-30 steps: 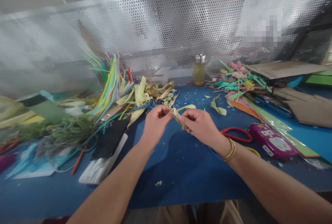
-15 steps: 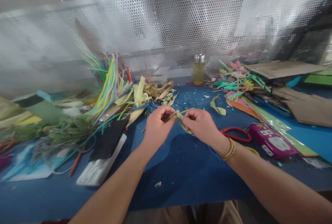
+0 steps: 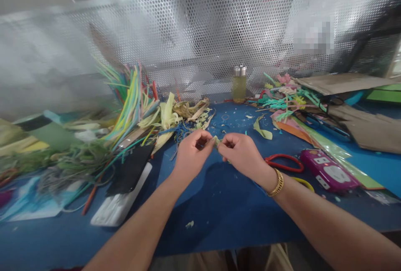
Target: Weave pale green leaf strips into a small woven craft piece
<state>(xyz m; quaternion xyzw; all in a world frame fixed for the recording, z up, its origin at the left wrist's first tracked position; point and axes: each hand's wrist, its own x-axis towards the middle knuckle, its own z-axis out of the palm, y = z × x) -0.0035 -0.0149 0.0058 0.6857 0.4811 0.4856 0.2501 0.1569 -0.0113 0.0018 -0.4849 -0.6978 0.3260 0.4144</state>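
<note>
Over the middle of the blue table, my left hand and my right hand meet nearly fingertip to fingertip. Both pinch a small pale green strip of corn husk, of which only a short bit shows between the fingers. The rest of it is hidden by my hands. A gold bracelet circles my right wrist. Just beyond my left hand lies a heap of dried corn husks with blue string. Scissors with red handles lie beside my right wrist, and a loose curled husk piece is farther back.
A capped glass bottle stands by the perforated metal screen. To the right are a purple device, coloured paper and cardboard. Leftward sit a black phone-like slab on a white box, tangled string and bundled colourful strips.
My hands have drawn slightly closer together. The strip that hung below and stuck out above my fingers is now mostly hidden behind them.
</note>
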